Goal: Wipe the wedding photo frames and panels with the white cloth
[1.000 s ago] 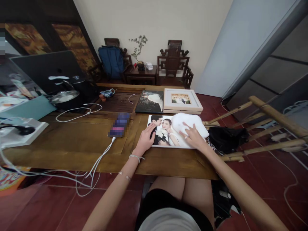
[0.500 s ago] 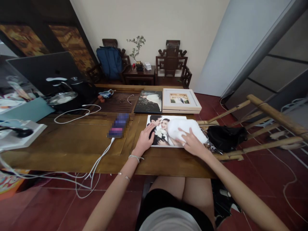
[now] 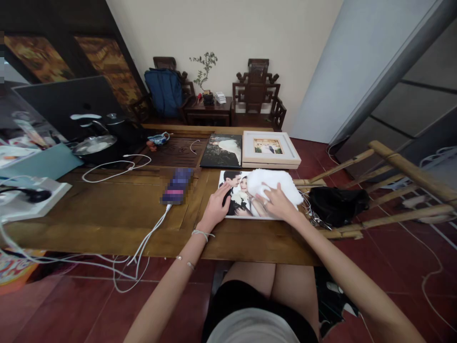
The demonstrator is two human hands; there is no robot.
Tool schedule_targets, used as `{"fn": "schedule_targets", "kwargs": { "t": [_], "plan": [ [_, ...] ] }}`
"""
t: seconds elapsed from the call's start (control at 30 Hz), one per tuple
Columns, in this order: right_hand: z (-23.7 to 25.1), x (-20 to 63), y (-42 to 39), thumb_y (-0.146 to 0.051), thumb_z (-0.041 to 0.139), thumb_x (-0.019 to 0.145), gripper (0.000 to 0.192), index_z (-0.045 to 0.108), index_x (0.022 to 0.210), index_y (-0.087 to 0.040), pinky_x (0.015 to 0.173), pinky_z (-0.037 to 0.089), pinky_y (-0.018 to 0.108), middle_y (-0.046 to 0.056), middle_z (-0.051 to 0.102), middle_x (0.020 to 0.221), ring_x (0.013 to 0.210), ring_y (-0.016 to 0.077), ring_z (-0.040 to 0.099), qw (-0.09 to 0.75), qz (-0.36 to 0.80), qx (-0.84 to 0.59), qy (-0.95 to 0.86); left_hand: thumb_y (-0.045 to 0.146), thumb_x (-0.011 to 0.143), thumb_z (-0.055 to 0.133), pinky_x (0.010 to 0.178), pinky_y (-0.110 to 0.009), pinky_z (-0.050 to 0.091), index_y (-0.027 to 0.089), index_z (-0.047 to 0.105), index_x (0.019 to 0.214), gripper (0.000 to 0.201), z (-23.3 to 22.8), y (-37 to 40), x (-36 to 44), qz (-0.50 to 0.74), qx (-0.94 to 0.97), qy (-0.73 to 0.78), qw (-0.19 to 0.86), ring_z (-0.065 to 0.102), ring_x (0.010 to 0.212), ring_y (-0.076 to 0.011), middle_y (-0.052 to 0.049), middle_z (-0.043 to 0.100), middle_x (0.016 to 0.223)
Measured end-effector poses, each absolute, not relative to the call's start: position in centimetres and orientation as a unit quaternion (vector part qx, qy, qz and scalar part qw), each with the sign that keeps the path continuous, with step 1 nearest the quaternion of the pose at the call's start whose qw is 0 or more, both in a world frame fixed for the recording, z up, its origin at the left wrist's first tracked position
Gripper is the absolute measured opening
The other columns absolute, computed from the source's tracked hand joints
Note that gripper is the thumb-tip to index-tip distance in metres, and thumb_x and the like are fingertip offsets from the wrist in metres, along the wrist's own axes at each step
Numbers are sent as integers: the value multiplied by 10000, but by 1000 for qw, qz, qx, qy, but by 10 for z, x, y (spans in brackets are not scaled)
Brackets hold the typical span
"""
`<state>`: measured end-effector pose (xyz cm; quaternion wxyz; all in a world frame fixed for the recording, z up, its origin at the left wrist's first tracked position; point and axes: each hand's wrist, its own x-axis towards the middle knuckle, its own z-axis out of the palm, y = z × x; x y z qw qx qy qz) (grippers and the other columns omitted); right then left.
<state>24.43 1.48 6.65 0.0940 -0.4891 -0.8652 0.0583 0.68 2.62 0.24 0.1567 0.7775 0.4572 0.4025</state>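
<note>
A glossy photo panel (image 3: 237,204) of a couple lies flat near the front edge of the wooden table. Across its left side rests my left hand (image 3: 216,206), palm down with the fingers stretched out. A fluffy white cloth (image 3: 282,180) covers much of the panel's right half. My right hand (image 3: 277,202) presses on that cloth, some fingers bent into it and others extended. The cloth hides the panel's upper right part.
Behind the panel are a dark photo panel (image 3: 223,150) and a white framed picture (image 3: 271,148). A phone (image 3: 177,186) with a cable (image 3: 152,233) lies to the left. A black bag (image 3: 337,205) sits by the bamboo chair (image 3: 403,162) on the right.
My right hand has slid the white cloth slightly up and to the left over the panel, and the cloth's shape has bunched. My left hand stays in place.
</note>
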Motion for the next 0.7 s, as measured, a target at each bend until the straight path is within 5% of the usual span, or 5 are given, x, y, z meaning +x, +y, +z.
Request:
{"fn": "schedule_targets", "kwargs": {
  "t": [0.1,0.23,0.43,0.57,0.7],
  "plan": [
    [63,247,-39,-191,387,922,272,651,981,-161,1071,92,616,164,604,1204,1345,273,308,97,76,-461,-879,194,884,427,1091,-463,340,192,516,1278,405,1,27,7,402,776,459,159,404,1311,-235,-90,498,1368],
    [67,244,-86,-253,410,928,271,648,848,-149,1094,75,612,208,463,1360,1333,272,331,98,109,-449,-881,187,885,422,1088,-467,340,198,500,1294,417,0,27,8,399,776,462,160,396,1316,-238,-84,480,1385],
    [70,227,-44,-277,365,956,299,638,931,-157,1065,120,611,160,656,1103,1302,272,382,105,126,-445,-880,190,876,439,1088,-466,343,188,518,1275,406,-1,28,7,402,774,463,159,413,1304,-239,-94,509,1358],
    [72,210,26,-340,355,961,340,633,891,-157,1029,175,588,123,683,1005,1070,292,578,123,105,-487,-858,191,873,447,1086,-468,345,195,522,1271,405,-1,28,7,410,773,456,163,419,1300,-239,-93,521,1345],
    [77,194,73,-332,356,953,322,620,890,-159,988,220,595,103,695,948,960,290,607,134,98,-518,-839,190,878,441,1086,-466,342,193,520,1274,404,0,28,6,407,773,458,166,407,1309,-237,-94,508,1359]
  ]
}}
